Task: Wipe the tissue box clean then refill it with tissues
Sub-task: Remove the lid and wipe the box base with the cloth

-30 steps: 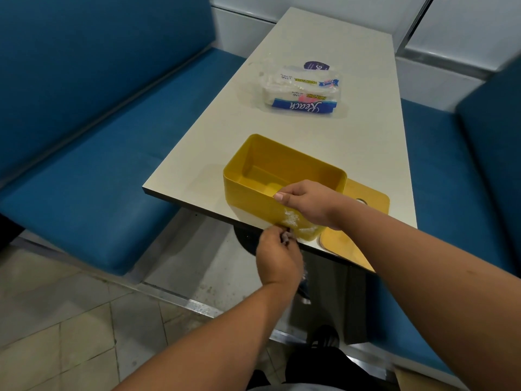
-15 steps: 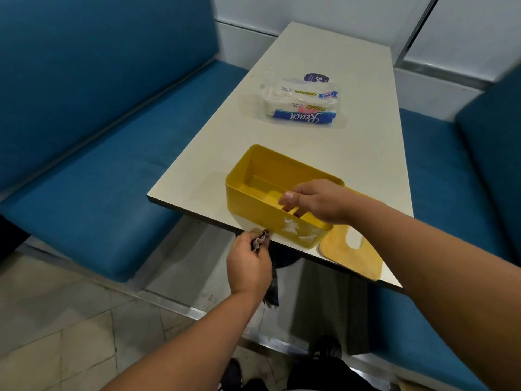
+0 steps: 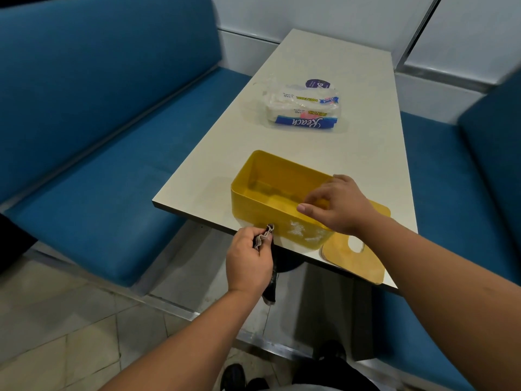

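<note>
Rectangular glossy yellow tissue box (image 3: 265,210), smudged

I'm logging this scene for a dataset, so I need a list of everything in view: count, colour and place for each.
tissue box: one, yellow, open and empty, at the table's near edge, whitish smears on its near wall
lid: one, yellow, flat on the table beside the box, overhanging the edge
tissue pack: one, clear wrap with blue label, mid-table
table: one, cream
benches: two, blue, either side of the table
cloth: one, grey, at the box's near wall
left hand: grips the cloth
right hand: holds the box's rim
</note>
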`<state>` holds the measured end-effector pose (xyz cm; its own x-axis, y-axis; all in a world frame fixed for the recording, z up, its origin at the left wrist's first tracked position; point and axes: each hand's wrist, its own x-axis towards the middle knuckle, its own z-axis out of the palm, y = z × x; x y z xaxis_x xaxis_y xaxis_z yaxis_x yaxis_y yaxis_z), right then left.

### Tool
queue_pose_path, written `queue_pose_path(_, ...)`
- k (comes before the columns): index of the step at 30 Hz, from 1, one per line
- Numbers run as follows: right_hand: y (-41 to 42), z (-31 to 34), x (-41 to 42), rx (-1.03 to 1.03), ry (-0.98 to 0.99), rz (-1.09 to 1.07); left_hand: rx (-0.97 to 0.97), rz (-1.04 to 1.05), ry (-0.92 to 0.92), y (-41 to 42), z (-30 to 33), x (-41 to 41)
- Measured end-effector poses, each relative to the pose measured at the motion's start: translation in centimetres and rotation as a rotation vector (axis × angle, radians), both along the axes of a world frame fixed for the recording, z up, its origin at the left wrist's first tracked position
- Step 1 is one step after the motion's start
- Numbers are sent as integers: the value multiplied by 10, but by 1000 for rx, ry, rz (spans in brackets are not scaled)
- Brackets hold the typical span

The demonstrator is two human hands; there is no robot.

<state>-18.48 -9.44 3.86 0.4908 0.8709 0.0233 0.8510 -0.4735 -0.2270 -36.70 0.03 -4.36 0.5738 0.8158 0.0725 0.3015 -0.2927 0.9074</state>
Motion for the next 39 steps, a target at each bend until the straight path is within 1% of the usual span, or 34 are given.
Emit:
queue_pose_path(1, 1, 1, -2, 30, 5, 6, 2, 0, 0, 0, 0, 0)
queue_pose_path(2, 4, 5, -5, 43, 67, -2, -1, -1, -2, 0, 1, 0)
queue_pose_path(3, 6, 10, -7, 31, 183, -22, -5, -3, -7, 0, 1, 1)
queue_pose_path(5, 15, 19, -9, -150, 407, -62, -18, -11, -20, 0, 3, 2)
queue_pose_path(7, 27, 26, -8, -364, 542, -89, -23, -16, -27, 0, 4, 2)
queue_pose_path(8, 32, 28, -7, -431, 608, -116, -24, -17, -31, 0, 4, 2)
queue_pose_path(13, 53, 34, -8, -606, 824, -225, -50, -34, -40, -1, 7, 1)
queue_pose_path(16, 55, 27, -9, -613, 848, -255, -52, -30, -55, -2, 10, 2)
queue_pose_path(20, 53, 15, -11, -573, 880, -292, -37, -36, -54, -3, 11, 6)
queue_pose_path(27, 52, 4, -11, -500, 823, -300, -64, -34, -104, -9, 6, 10)
queue_pose_path(32, 53, -2, -8, -479, 893, -321, 13, -107, -209, -17, 11, 17)
queue_pose_path(37, 52, -5, -6, -467, 880, -322, 41, -56, -210, -13, 3, 29)
queue_pose_path(39, 51, -5, -8, -467, 879, -316, 63, -98, -200, -22, 2, 30)
